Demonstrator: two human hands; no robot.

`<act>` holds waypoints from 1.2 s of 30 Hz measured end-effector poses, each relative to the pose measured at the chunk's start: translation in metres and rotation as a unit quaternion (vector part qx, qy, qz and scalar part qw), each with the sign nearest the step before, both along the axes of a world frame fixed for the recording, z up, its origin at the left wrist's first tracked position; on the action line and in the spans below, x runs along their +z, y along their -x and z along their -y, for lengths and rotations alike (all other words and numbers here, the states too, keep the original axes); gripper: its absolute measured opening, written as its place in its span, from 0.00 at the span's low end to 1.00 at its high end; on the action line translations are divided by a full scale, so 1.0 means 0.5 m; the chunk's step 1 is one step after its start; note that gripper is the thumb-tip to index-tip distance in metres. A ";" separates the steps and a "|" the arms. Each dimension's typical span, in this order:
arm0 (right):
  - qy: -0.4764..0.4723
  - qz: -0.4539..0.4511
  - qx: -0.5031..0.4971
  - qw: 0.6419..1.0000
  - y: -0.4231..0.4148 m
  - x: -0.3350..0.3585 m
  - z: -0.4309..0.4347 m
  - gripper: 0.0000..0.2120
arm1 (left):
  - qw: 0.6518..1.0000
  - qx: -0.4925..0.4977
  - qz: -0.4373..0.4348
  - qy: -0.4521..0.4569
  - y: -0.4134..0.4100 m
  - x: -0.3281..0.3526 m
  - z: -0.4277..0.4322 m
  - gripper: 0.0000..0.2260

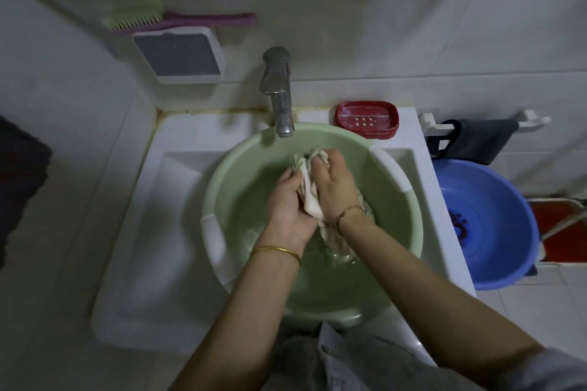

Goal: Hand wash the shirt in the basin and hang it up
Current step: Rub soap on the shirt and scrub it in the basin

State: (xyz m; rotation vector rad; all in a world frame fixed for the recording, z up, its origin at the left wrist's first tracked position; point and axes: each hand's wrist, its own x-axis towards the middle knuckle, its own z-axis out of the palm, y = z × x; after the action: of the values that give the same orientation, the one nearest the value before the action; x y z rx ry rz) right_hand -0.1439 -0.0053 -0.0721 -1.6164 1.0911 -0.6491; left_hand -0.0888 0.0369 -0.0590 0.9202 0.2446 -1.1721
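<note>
A pale green plastic basin [241, 168] with water in it sits in the white sink. Above the water, a bunched, wet whitish shirt [309, 192] is squeezed between both hands. My left hand [287, 200] grips the cloth from the left. From the right, my right hand [333, 182] curls its fingers round the upper part of the bundle. The shirt's lower end [336, 244] trails into the water below my right wrist.
A metal tap [278, 89] stands over the basin's back rim. A red soap dish [367, 119] sits on the sink's back right corner. A blue basin [489, 222] rests on the floor to the right, with a dark cloth [473, 141] hanging above it. A brush [165, 17] lies on a wall shelf.
</note>
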 end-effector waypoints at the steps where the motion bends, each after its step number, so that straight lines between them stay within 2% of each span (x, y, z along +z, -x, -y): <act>1: 0.005 0.008 0.004 1.000 0.012 0.000 -0.021 0.12 | 1.000 0.007 0.004 0.008 -0.008 -0.001 0.000 0.11; 4: 0.074 0.044 0.042 0.995 0.024 0.015 -0.100 0.21 | 0.999 -0.018 0.029 -0.041 -0.025 -0.002 -0.001 0.10; 6: 0.099 0.023 0.046 0.994 0.002 0.012 -0.073 0.23 | 0.996 -0.063 0.030 -0.062 -0.011 0.002 -0.002 0.11; 9: 0.037 0.001 0.019 0.999 -0.011 0.001 0.005 0.18 | 0.998 -0.042 0.022 -0.042 0.009 0.010 0.005 0.10; 11: -0.022 0.015 0.000 1.000 0.009 -0.003 0.001 0.11 | 0.999 -0.007 0.026 -0.019 0.006 0.008 0.011 0.10; 12: -0.017 0.027 0.001 0.999 0.021 -0.005 -0.022 0.08 | 0.999 0.005 0.038 -0.022 -0.002 0.009 0.011 0.11; 14: 0.039 0.044 0.031 0.998 0.032 0.005 -0.083 0.15 | 0.997 0.008 0.059 -0.049 -0.018 0.008 0.012 0.10; 15: 0.067 0.047 0.040 0.996 0.027 0.005 -0.096 0.20 | 0.996 -0.009 0.061 -0.066 -0.020 0.004 0.009 0.10; 17: 0.107 0.018 0.043 0.993 0.007 0.006 -0.071 0.24 | 0.993 -0.058 0.054 -0.083 -0.006 0.004 0.004 0.12; 19: 0.086 -0.009 0.030 0.996 -0.007 0.004 -0.018 0.22 | 0.996 -0.054 0.029 -0.071 0.015 0.006 0.004 0.12; 22: 0.004 -0.013 0.017 1.000 0.013 -0.003 0.002 0.18 | 0.999 -0.001 0.021 -0.042 0.019 0.003 0.009 0.12; 25: 0.069 0.007 0.058 0.996 0.027 0.002 -0.083 0.22 | 0.994 0.007 0.082 -0.073 -0.019 -0.004 0.011 0.09; 28: 0.098 0.015 0.060 0.993 0.002 0.003 -0.073 0.24 | 0.986 -0.073 0.090 -0.119 -0.020 -0.010 0.004 0.09; 33: -0.019 -0.027 0.027 0.999 0.003 -0.006 0.015 0.15 | 0.999 -0.011 0.023 -0.032 0.012 -0.013 0.010 0.09; 36: 0.064 0.009 0.059 0.996 0.032 0.008 -0.059 0.17 | 0.998 0.007 0.040 -0.042 -0.015 -0.016 0.012 0.10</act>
State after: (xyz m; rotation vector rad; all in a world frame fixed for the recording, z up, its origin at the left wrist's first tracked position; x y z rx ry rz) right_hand -0.1600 0.0241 -0.0683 -1.7665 0.9491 -0.6649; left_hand -0.0813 0.0309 -0.0672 1.0355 0.2357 -1.1157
